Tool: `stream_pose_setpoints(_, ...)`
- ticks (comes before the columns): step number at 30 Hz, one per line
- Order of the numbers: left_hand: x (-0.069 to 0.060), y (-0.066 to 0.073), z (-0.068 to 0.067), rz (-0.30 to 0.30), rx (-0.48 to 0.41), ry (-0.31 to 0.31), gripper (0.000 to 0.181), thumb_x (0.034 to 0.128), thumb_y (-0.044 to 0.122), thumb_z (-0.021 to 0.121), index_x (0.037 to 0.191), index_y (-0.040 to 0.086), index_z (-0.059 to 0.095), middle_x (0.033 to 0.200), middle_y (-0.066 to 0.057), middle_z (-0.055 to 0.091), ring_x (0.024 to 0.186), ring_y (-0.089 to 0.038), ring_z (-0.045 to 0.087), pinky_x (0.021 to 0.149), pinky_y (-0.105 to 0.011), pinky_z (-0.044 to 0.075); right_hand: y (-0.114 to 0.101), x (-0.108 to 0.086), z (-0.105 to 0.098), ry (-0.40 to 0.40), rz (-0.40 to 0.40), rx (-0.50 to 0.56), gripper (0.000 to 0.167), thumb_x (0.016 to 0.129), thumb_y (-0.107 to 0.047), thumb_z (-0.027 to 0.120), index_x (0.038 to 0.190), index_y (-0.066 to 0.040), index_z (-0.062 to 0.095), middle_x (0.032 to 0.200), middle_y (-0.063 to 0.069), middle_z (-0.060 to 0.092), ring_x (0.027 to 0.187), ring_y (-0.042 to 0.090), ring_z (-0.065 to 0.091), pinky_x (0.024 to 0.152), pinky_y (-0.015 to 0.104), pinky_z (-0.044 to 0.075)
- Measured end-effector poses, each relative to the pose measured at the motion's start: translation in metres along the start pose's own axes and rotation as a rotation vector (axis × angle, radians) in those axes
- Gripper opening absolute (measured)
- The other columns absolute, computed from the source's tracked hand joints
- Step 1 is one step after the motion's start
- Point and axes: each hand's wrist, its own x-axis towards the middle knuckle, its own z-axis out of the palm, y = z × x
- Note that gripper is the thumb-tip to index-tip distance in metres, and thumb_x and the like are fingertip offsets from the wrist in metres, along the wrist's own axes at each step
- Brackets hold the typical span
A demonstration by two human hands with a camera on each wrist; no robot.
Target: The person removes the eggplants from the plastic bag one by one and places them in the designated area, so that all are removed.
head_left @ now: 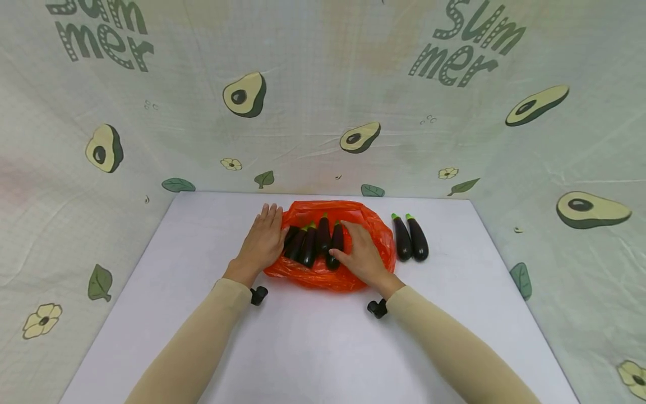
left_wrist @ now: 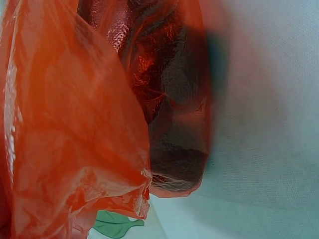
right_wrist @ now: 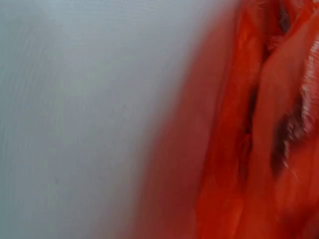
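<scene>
Left hand (head_left: 259, 241): fingers extended along left side of red bag (head_left: 313, 278), likely bracing it. Right hand (head_left: 365, 259): fingers and thumb grasping rightmost bagged eggplant (head_left: 337, 238). 2 loose eggplants (head_left: 402, 238) on worktop (head_left: 323, 348), right of bag.

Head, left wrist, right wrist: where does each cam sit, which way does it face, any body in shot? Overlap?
Head: on the person's head, facing forward and down at the tabletop; left hand, right hand and both sleeves show.
Left wrist: on that wrist, close up on the red bag, with a leaf print at the bottom edge; no hand clearly visible.
Right wrist: on that wrist, bag at frame right, white surface at left, blurred; no hand clearly visible.
Shared: both wrist views show the bag.
</scene>
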Motion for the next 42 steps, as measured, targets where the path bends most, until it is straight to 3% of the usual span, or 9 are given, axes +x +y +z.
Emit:
stream_pose_setpoints(8, -0.001, -0.001, 0.002, -0.008, -0.005, -0.01, 0.069, 0.1131, 0.031, 0.046, 0.166, -0.003, 0.019, 0.175, -0.023, 0.015, 0.164, -0.039, 0.005, 0.132, -0.056, 0.013, 0.004, 0.003, 0.018, -0.037, 0.032, 0.0, 0.086, 0.092, -0.032, 0.084, 0.161, -0.014, 0.036, 0.158, 0.014, 0.043, 0.145, 0.035, 0.043, 0.118, 0.059, 0.044)
stream_pose_setpoints(17, -0.001, -0.001, 0.003, -0.001, 0.012, -0.001, 0.07, 0.1126, 0.032, 0.047, 0.166, -0.004, 0.019, 0.175, -0.023, 0.017, 0.164, -0.039, 0.007, 0.132, -0.056, 0.016, 0.008, 0.003, 0.025, -0.052, 0.059, -0.005, 0.086, 0.091, -0.032, 0.085, 0.16, -0.014, 0.036, 0.155, 0.014, 0.044, 0.143, 0.034, 0.043, 0.118, 0.058, 0.044)
stream_pose_setpoints(34, -0.001, -0.004, 0.004, 0.002, 0.001, -0.006, 0.069, 0.113, 0.031, 0.046, 0.166, -0.004, 0.02, 0.174, -0.024, 0.017, 0.164, -0.039, 0.007, 0.132, -0.055, 0.014, 0.026, -0.002, 0.005, -0.072, 0.075, -0.053, 0.078, 0.096, -0.025, 0.079, 0.159, -0.011, 0.036, 0.157, 0.014, 0.042, 0.145, 0.035, 0.043, 0.12, 0.056, 0.042)
stream_pose_setpoints(42, 0.0, -0.004, 0.006, -0.006, -0.001, -0.005, 0.069, 0.1131, 0.033, 0.046, 0.167, -0.003, 0.019, 0.175, -0.022, 0.017, 0.165, -0.038, 0.006, 0.132, -0.055, 0.015, 0.023, 0.007, -0.002, -0.059, 0.055, -0.062, 0.077, 0.097, -0.031, 0.077, 0.16, -0.011, 0.037, 0.16, 0.016, 0.042, 0.146, 0.037, 0.043, 0.121, 0.057, 0.041)
